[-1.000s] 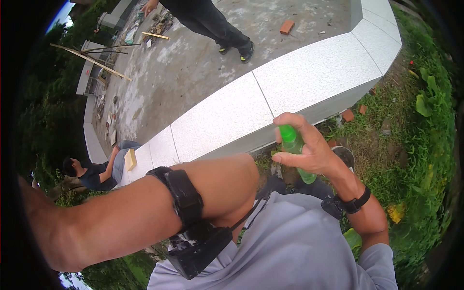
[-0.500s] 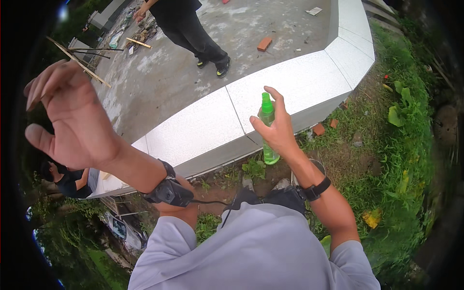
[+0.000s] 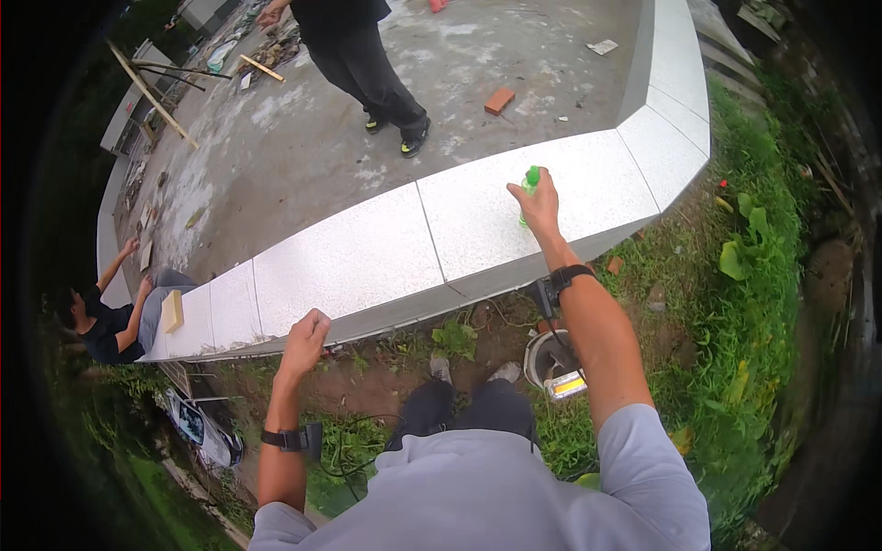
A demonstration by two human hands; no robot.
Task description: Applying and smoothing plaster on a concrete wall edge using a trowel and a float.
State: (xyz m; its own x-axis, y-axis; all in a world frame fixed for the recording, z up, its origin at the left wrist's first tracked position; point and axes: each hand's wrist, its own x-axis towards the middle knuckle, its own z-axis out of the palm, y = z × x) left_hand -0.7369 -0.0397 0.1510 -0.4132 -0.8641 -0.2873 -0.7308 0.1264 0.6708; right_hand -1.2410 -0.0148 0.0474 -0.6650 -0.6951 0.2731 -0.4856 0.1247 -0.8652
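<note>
The person is standing on bare earth and weeds, with grey trousers and dark shoes (image 3: pixel 439 369) showing at the lower edge of the view. Just beside the right foot, a round bucket (image 3: pixel 551 363) is sitting on the ground.

The left hand (image 3: pixel 306 340) is hanging in the air just short of the wall, curled into a loose fist and holding nothing. A black strap is circling the left wrist.

The right hand (image 3: pixel 540 204) is reaching forward over the wall, with its fingers wrapped around a green bottle (image 3: pixel 528 186). The bottle is standing upright, and its base is appearing to rest on, or hover just above, the wall top; contact cannot be confirmed. It is a slim, translucent green plastic bottle with a green cap end showing above the fingers; the hand is covering most of its body.

The low wall (image 3: pixel 367 262) is running across the view, capped with pale speckled stone slabs. Judging from this, the bottle is at the wall top but not yet released.

Beyond the wall, a second person in dark trousers (image 3: pixel 367 73) is standing on a concrete slab, near a loose brick (image 3: pixel 499 101). At far left, a third person (image 3: pixel 106 317) is crouching by the wall's end.
</note>
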